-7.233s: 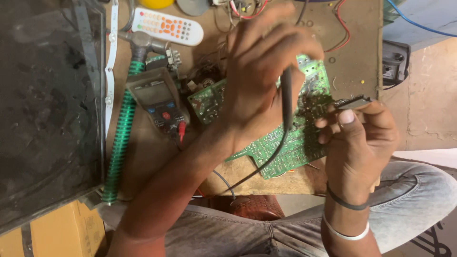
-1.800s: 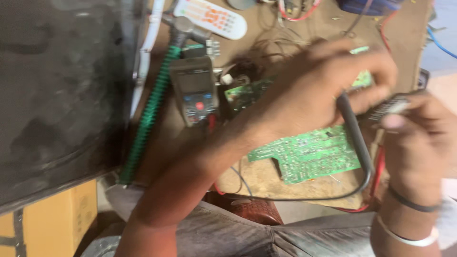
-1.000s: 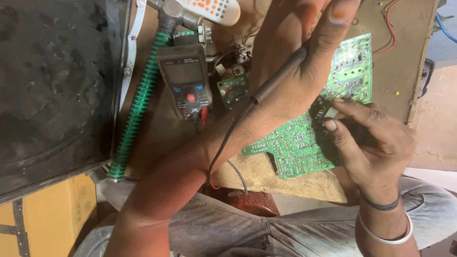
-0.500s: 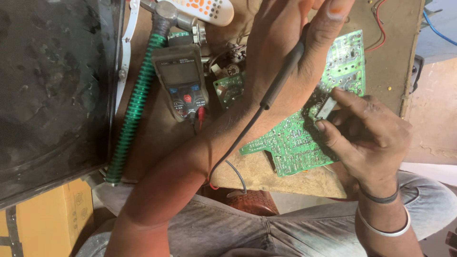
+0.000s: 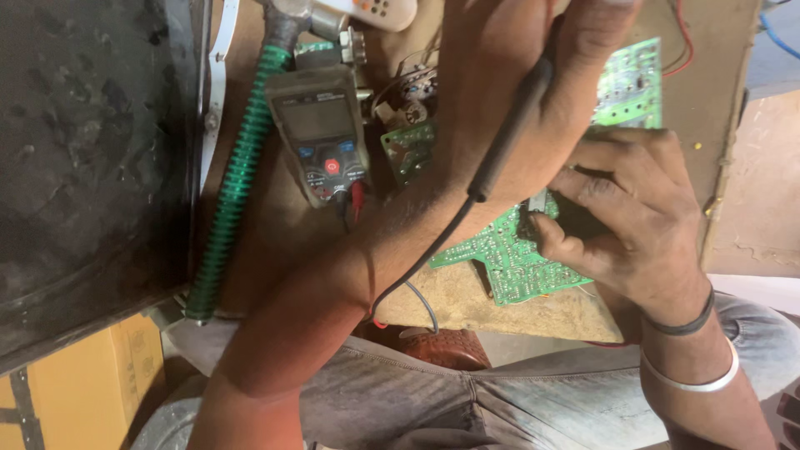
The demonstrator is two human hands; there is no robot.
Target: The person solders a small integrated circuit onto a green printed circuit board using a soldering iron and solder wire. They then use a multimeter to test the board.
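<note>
Head view, reading outward from the green circuit board that lies on the brown wooden board: far to its left sits a big dark panel, and a green ribbed hose runs down along that panel's edge. Closer to the circuit board, just left of it, rests a grey meter with a red button and leads plugged into its bottom end. A white remote peeks in above the meter. The left hand reaches across over the circuit board, its fingers closed around a black probe whose cable trails back along the wrist. At the circuit board's right end, the right hand pinches a small dark part against it. Dark and white bands circle that wrist.
</note>
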